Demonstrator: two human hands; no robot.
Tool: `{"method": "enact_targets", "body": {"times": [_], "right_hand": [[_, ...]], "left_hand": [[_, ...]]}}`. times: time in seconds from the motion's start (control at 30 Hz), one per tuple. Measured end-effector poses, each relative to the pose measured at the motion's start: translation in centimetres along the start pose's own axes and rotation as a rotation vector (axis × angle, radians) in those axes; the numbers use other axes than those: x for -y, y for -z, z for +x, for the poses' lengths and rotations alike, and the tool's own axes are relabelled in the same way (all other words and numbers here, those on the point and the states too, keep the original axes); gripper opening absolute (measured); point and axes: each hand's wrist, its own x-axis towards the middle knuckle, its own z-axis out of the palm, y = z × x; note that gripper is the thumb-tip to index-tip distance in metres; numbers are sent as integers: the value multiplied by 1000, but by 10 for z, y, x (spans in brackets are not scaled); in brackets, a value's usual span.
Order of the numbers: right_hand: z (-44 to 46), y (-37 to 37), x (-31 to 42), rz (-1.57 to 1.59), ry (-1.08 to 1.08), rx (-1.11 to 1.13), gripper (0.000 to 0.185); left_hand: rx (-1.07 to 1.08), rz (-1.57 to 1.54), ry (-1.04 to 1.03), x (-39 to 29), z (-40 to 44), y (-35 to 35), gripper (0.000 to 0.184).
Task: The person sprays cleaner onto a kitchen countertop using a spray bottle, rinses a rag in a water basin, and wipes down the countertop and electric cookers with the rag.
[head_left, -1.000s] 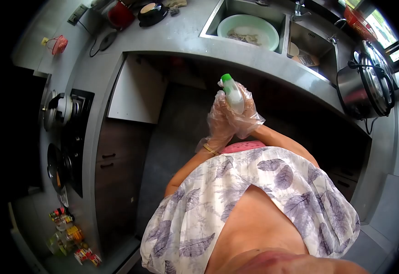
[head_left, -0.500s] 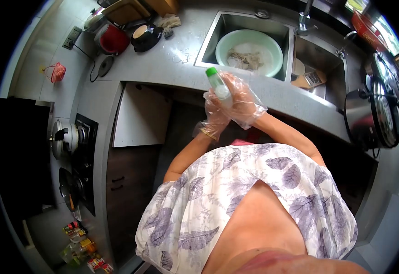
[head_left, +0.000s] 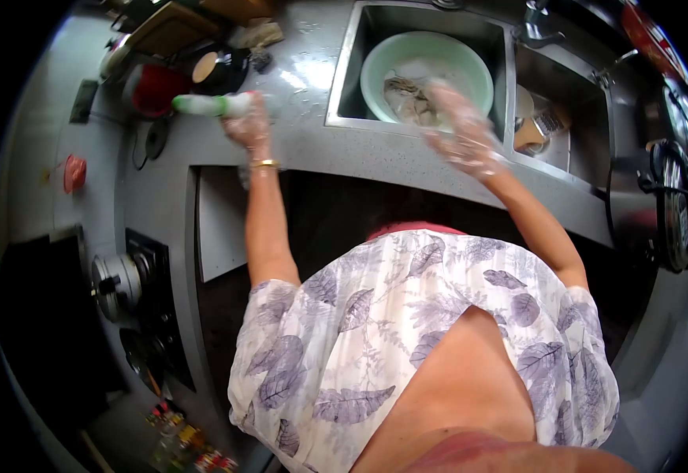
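Grey desk (head_left: 301, 146) curved across the head view's top. Left hand (head_left: 249, 126) had its fingers wrapped round the green-capped bottle (head_left: 210, 105), 10 o'clock; right hand (head_left: 464, 134), blurry, fingers seemingly spread, overlapped the basin (head_left: 472, 61) at 1. Imo snug grip suited plastic gloves (head_left: 478, 158).

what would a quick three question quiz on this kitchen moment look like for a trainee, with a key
1. Fill in: the left hand and the right hand wear clear plastic ____.
2. Which hand holds the green-capped bottle? (a) left (b) right (c) neither
3. True or false: the pale green basin and the grater are in separate sink bowls.

Key: 1 gloves; 2 a; 3 true.
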Motion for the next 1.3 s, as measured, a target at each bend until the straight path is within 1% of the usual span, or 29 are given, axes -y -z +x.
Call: {"method": "enact_targets", "body": {"times": [0.03,0.07,0.1,0.13,0.17,0.2,0.23,0.27,0.3,0.37,0.4,0.5,0.57,0.63,0.67,0.7,0.73,0.8,0.83,0.87,0.9,0.97,1.03,1.07,1.1,1.13,1.2,1.27,1.3], "right_hand": [[-43,7,-31,-129,-220,103,69],[-85,14,-50,-276,-386,150,71],[-119,24,-57,-424,-556,198,72],[-140,43,-55,-524,-656,354,74],[-154,58,-51,-622,-754,512,75],[-165,58,-53,-671,-803,553,75],[-175,53,-60,-720,-846,590,74],[-176,51,-61,-765,-886,632,74],[-176,44,-63,-749,-859,638,74],[-142,15,-45,-708,-796,645,74],[-125,0,-34,-687,-718,658,74],[-90,-26,-17,-571,-523,610,73],[-58,-59,-1,-459,-401,636,71],[-31,-94,10,-361,-269,637,68],[-18,-109,12,-318,-199,634,67],[-6,-121,18,-297,-180,641,66],[3,-129,23,-277,-166,644,65],[9,-140,18,-238,-158,593,60],[10,-134,17,-248,-156,594,59],[9,-127,20,-258,-155,601,58],[8,-122,22,-270,-144,609,58],[-1,-109,23,-264,-193,562,60],[-9,-94,20,-324,-257,515,62],[-17,-91,9,-348,-284,426,62],[-29,-88,-1,-363,-309,345,63],[-37,-80,-7,-347,-348,296,63],[-50,-64,-19,-330,-446,225,62],[-68,-42,-26,-345,-575,176,59],[-78,-37,-28,-331,-567,88,57]], "left_hand": [[25,-46,34,29,26,6,44],[47,-88,75,61,49,16,45],[10,-19,82,77,69,24,45],[-20,49,85,85,82,23,45],[-40,188,98,69,87,24,45],[-57,188,95,104,107,28,48],[-85,349,62,101,110,27,53],[-68,437,105,108,116,28,57],[-51,530,144,117,120,31,62],[-62,627,227,135,122,30,67],[-71,678,264,141,123,31,70],[18,785,111,135,106,27,77],[79,600,184,117,95,24,81],[111,410,153,110,84,26,91],[197,397,198,107,75,29,90],[182,715,291,99,58,35,83],[256,672,230,89,27,40,86],[407,568,116,74,-35,48,92],[563,632,126,53,-65,51,94],[689,806,83,47,-87,53,98],[791,1029,94,41,-101,47,95],[783,1246,-3,53,-111,43,90],[783,1307,-1,56,-111,31,88],[762,1345,0,53,-105,20,87],[972,1338,-34,41,-103,6,86],[882,1238,-68,27,-115,-7,82],[901,1081,-418,39,-142,-31,77],[1156,884,-532,12,-168,-50,71],[1457,753,-317,-1,-170,-61,67]]}}
